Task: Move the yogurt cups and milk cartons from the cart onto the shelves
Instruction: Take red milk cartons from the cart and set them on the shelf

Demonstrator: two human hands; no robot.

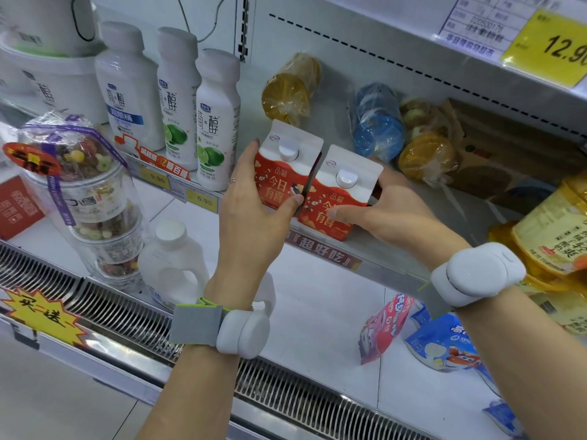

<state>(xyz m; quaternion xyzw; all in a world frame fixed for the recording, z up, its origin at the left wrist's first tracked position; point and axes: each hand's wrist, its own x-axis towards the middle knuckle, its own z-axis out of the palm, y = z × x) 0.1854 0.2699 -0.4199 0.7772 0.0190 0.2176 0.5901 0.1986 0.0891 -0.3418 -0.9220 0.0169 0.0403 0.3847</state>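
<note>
Two red-and-white milk cartons with white screw caps stand side by side at the front of the middle shelf [374, 249]. My left hand [251, 211] grips the left carton [282, 173], thumb on its front and fingers behind. My right hand [397, 211] holds the right carton [336, 198], thumb across its front face and fingers round its right side. Both wrists carry white strap-on devices. The cart and yogurt cups from it are out of view.
White yogurt bottles [178, 100] stand on the shelf to the left. Wrapped yellow cups [286, 93] and blue cups [378, 128] lie behind the cartons. A stacked cereal-yogurt pack [85, 198] and a white jug [171, 265] sit lower left; pouches [441, 341] lie lower right.
</note>
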